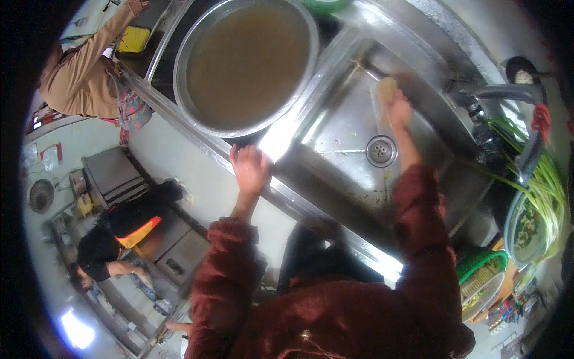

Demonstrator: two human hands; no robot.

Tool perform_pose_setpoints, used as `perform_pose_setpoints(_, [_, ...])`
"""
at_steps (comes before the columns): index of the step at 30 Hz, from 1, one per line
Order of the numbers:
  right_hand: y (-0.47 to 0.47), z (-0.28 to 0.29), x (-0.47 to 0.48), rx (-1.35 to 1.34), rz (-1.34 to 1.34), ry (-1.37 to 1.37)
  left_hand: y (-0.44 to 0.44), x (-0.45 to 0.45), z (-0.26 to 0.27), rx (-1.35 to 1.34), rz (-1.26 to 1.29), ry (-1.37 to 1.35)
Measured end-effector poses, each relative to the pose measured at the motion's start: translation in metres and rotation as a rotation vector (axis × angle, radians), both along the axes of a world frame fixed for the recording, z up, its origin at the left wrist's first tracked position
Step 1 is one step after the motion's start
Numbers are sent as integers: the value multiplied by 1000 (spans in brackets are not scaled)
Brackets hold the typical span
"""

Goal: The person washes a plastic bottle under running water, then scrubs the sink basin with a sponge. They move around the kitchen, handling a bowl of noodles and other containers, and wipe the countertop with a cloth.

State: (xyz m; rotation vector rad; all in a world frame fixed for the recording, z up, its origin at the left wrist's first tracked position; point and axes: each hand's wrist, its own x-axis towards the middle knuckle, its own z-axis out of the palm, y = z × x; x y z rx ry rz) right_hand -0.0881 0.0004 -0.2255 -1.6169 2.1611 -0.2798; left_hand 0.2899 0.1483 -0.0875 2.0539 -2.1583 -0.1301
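Note:
My right hand (400, 110) reaches into a stainless steel sink basin (341, 130) and grips a tan scrubber (386, 91), possibly a sponge; motion blurs it. It is near the basin's far wall, above the round drain strainer (381, 151). Small green scraps lie on the basin floor. My left hand (251, 168) rests on the sink's front metal rim (309, 202) with nothing seen in it. Just beyond that hand stands a large round metal basin (178, 80) of cloudy brown water.
A faucet (502, 93) with red wrapping rises at the right, beside long green scallions (549, 188). Nearby are a clear bowl (508, 224) of cut food and a green basket (466, 264). Two other people work at the left, near a yellow container (133, 39) and metal cabinets (112, 170).

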Motion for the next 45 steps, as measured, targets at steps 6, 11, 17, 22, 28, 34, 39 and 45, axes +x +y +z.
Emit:
perform_pose_setpoints(6, [22,-92,49,-106,284,-166,-2,0,-5,14,-5,10])
perform_pose_setpoints(11, [9,9,61,-415,90,-161,-3,1,-3,55,18,5])
perform_pose_setpoints(17, [-75,-35,48,68,74,247,-11,2,-5,58,-15,19])
perform_pose_setpoints(22, [-45,31,57,-181,242,94,-4,5,-5,49,-2,29])
perform_pose_setpoints(28, [0,154,-23,-545,-145,371,-6,1,0,3,-32,32])
perform_pose_setpoints(34, [-58,149,15,-191,135,197,-8,1,-3,11,-42,45])
perform_pose_setpoints(39, [-59,150,37,-691,299,-129,-3,3,-1,14,-38,-1])
perform_pose_setpoints(45, [-27,94,71,-354,363,-723,-7,1,-2,51,-29,3])
